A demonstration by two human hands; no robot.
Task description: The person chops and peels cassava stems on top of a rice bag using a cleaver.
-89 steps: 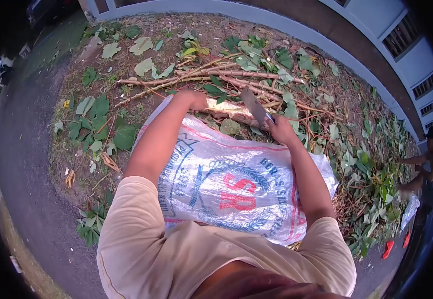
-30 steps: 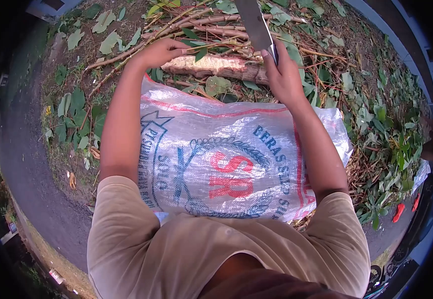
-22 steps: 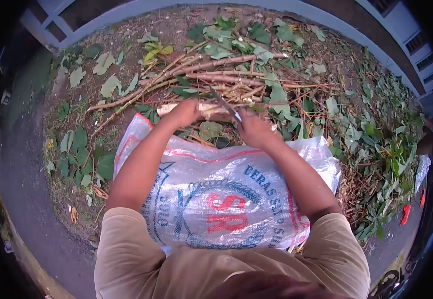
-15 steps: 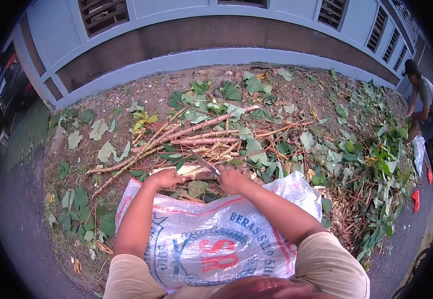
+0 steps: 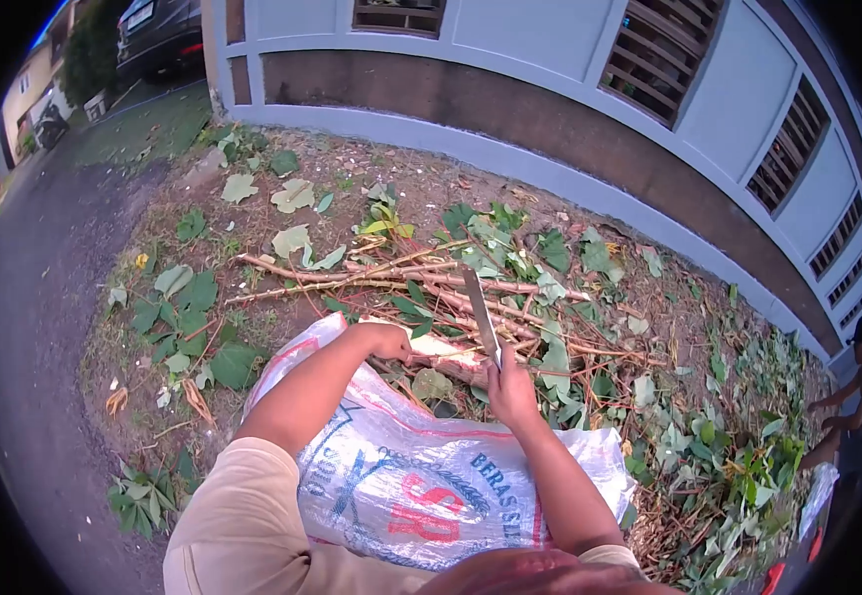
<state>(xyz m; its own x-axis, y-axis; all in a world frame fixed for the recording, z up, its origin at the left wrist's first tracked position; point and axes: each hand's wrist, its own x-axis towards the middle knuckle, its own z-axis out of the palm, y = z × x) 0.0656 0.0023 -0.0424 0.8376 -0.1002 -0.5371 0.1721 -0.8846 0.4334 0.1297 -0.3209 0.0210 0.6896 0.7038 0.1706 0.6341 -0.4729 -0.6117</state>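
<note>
My right hand (image 5: 513,387) is wrapped round the handle of a long knife (image 5: 479,305), its blade pointing up and away from me. My left hand (image 5: 388,342) is closed at the left part of a pale, split log (image 5: 451,359). A thin stem appears to run from its fingers across the log, partly hidden by them. Beyond both hands lies a pile of cut branches (image 5: 421,283). Below my forearms, a white woven sack (image 5: 411,486) with blue and red print is spread close to my body.
Large green leaves (image 5: 203,297) and plant litter cover the soil on both sides. A blue-grey wall (image 5: 530,169) with slatted windows stands behind. Paved road (image 5: 44,327) runs along the left, with a parked car (image 5: 158,40). Another person (image 5: 853,397) bends at the far right.
My view has turned left, so the car shows more fully. The knife has risen from the log, its blade now tilted upward. My left hand stays by the log.
</note>
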